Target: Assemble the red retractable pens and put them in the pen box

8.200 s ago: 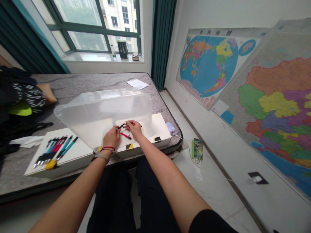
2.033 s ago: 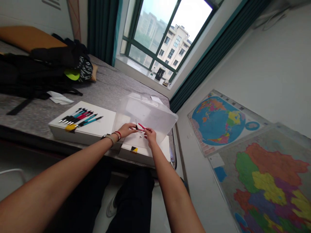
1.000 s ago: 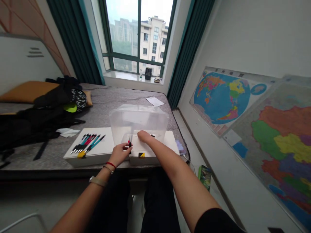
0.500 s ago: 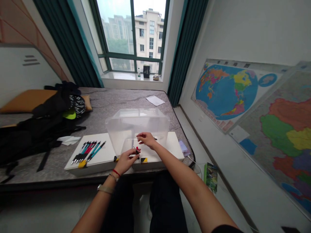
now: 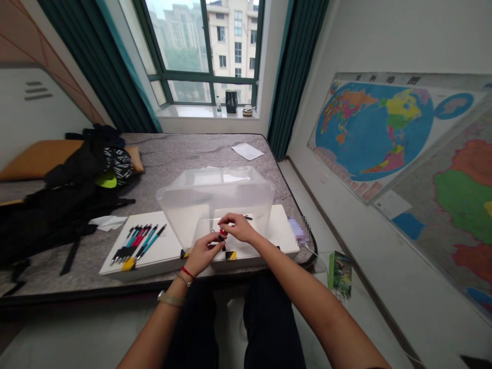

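The left hand (image 5: 203, 252) pinches a red-and-black pen part (image 5: 222, 237) above the near edge of the right box (image 5: 282, 230); the right hand (image 5: 237, 228) has its fingertips at the red top, grip unclear. Pens (image 5: 138, 241) lie on the left box (image 5: 163, 251). The map's (image 5: 376, 128) Chinese heading is blurred.

Both bare forearms angled inward, left hand (image 5: 203, 252) and right hand (image 5: 237, 227) close together, fingertips seemingly pinched
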Motion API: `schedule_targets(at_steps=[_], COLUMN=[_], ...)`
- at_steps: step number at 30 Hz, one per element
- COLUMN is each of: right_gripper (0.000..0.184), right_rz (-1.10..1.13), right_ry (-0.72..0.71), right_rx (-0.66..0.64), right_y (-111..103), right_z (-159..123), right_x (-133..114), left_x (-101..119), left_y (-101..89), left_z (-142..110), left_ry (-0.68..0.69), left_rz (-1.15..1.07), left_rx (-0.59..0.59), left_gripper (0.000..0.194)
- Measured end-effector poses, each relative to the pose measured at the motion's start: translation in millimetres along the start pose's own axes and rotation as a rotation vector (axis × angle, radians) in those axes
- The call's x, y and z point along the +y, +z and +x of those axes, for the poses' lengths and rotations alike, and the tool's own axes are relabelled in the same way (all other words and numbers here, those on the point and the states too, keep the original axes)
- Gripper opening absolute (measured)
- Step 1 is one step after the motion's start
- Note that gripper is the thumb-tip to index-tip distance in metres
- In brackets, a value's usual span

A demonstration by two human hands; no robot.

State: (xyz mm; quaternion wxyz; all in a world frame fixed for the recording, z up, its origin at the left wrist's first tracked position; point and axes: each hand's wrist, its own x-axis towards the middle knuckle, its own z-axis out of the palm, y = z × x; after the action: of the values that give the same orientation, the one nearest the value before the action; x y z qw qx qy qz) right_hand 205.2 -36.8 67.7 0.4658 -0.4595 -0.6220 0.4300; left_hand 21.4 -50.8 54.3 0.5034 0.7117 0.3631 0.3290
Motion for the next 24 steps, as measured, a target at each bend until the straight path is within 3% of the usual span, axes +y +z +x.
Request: schedule_targets(at_steps=[4, 8, 10, 12, 15, 19, 24], right_gripper=[0.02, 0.027, 0.024, 0.023, 0.024, 0.025, 0.024], right_rz=[-0.101, -0.379, -0.659, -0.916, -1.155, -1.265, -1.25], right_ry=[-0.017, -0.051, -0.099, -0.167, -0.217, -0.211, -0.166], right_rx=[-0.13, -0.193, -0.219, -0.325, -0.465, -0.521, -0.587], right_y=[-7.7, -7.1, 4.3, 20.8, 44.5, 60.9, 62.9], right_z=[8.1, 46.2, 67.4, 82.9, 93.5, 97.1, 104.6], right_x=[0.5, 3.8, 6.5, 9.5, 12.8, 14.2, 13.9], left_x=[-1.2, -4.2, -4.8, -4.1, -1.6, -0.3, 0.6], left_y=[1.7, -0.5, -2.5, -4.9, -9.3, -15.4, -19.4], left_z=[-0.3, -5.6, -9.2, -13.0, -18.1, -22.1, -22.2], left_ry=[0.01, 0.001, -0.004, 0.005, 0.022, 0.026, 0.036], left_rz=[0.041, 0.106, 0.11, 0.122, 0.157, 0.157, 0.135], left_rx=[0.033, 0.071, 0.092, 0.1, 0.097, 0.106, 0.123], left_gripper=[0.022, 0.022, 0.023, 0.023, 0.024, 0.023, 0.023])
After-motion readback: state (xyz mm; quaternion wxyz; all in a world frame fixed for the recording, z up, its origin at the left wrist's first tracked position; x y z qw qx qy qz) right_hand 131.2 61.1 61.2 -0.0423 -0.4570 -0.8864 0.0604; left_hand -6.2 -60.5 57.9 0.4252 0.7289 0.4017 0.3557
